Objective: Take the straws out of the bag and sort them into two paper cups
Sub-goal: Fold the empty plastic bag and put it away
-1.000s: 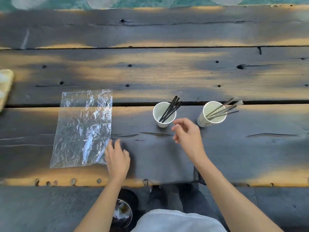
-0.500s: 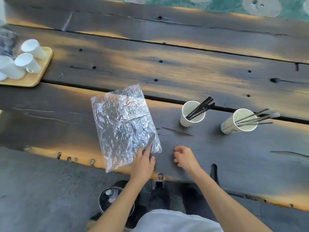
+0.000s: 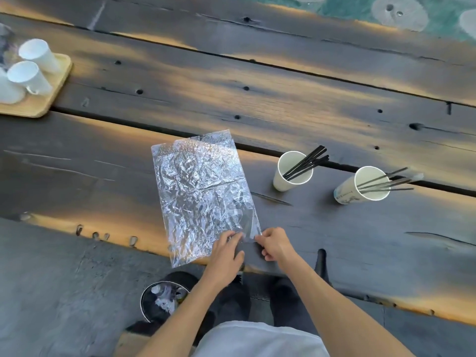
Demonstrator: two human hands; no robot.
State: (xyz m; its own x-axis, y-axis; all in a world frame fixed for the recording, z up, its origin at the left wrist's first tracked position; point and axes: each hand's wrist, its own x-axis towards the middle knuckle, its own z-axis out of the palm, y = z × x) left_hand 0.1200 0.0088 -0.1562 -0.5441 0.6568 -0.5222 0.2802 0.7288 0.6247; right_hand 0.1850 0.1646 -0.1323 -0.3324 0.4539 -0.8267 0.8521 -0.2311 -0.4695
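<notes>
Comparing with a second ago, the right hand [image 3: 274,243] has left the space in front of the cups and joined the left hand [image 3: 226,251] at the near right corner of the clear plastic bag [image 3: 203,194]. Left fingers [image 3: 233,237] lie flat, pressed together on the film; right fingers [image 3: 260,239] are curled and appear to pinch the bag's edge, though the contact is partly hidden. The bag lies flat on the counter [image 3: 334,240], stretching away beyond the fingertips, and no straws can be made out inside. Far beyond the right fingers, black straws [image 3: 305,163] stand in one paper cup [image 3: 280,180] and grey straws [image 3: 386,180] in the printed paper cup [image 3: 346,193]. Judgement: sorting looks complete; only bag handling remains.
</notes>
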